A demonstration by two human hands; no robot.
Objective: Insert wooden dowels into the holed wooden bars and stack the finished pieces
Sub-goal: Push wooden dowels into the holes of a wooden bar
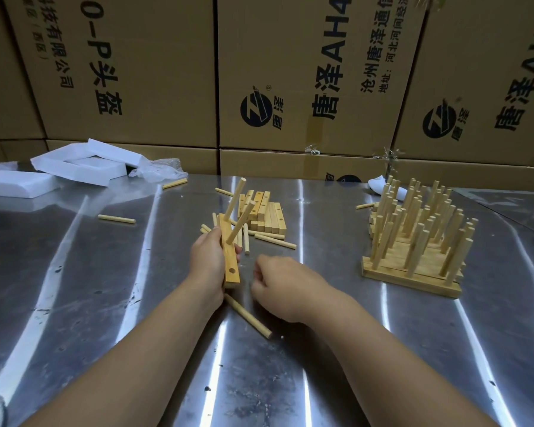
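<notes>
Head view, the only view
- Left hand [208,257]: fingers wrapped round a holed bar [230,260], held tilted above the steel table [105,303]. Two dowels [236,197] are seated in its far holes; the near hole is empty
- Right hand [278,285]: just beside the bar, fingers loosely curled, nothing visible in them
- Loose dowel [248,315]: flat on the table under both hands, likely the next insert
- Finished stack [413,241]: many doweled bars, well to the right
- Blank bars [265,211]: small pile beyond the hands, scattered dowels [275,241] around it
- Judgement: well advanced; this bar needs one dowel, and the pile remains
</notes>
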